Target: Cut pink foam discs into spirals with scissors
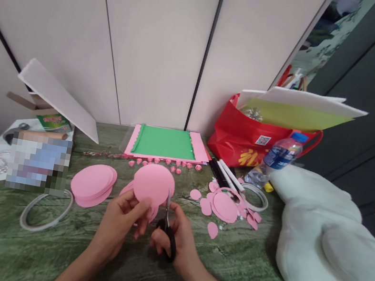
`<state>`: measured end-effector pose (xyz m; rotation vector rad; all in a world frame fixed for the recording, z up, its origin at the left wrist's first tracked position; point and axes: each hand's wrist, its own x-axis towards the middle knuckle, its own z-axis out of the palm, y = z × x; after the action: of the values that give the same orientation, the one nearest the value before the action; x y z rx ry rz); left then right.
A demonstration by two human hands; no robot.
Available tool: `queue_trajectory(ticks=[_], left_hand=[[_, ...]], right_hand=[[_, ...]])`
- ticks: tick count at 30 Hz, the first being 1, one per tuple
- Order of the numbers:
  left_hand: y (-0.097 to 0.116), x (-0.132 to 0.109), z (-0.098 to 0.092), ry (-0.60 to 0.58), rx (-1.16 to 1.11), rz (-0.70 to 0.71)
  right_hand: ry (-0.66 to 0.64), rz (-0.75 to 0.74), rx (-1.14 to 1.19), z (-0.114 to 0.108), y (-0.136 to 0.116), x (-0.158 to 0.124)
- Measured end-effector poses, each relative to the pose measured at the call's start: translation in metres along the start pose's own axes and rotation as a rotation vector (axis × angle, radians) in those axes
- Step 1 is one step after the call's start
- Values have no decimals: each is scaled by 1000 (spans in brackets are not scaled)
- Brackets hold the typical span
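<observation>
My left hand (126, 217) pinches the lower edge of a round pink paper disc (153, 183) and holds it up above the table. In my right hand (178, 235) is a pair of scissors (168, 228) with black handles, fingers through the loops. The blades point upward at the disc's right edge. More pink paper shows partly hidden behind my left hand. To the left lies a stack of pink paper discs (92, 184). Right of the scissors, smaller cut pink paper pieces (224, 206) are scattered, one teardrop-shaped piece (212, 230) nearest me.
Tape rolls lie at left (46, 210) and right (257, 197). Behind are a green sheet (167, 143) on pink paper and a row of small pink rolled pieces (168, 162). Pens (228, 174), a water bottle (276, 158), a red bag (243, 133) and a white plush shape (317, 226) stand right.
</observation>
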<state>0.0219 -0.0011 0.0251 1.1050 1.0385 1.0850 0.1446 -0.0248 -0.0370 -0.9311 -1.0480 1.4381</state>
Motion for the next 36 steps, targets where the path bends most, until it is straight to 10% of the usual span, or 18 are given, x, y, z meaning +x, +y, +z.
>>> queue_trajectory(ticks=[36], left_hand=[[-2,0,-4,42,179,-11]], right_hand=[[14,11,5,-2,1,1]])
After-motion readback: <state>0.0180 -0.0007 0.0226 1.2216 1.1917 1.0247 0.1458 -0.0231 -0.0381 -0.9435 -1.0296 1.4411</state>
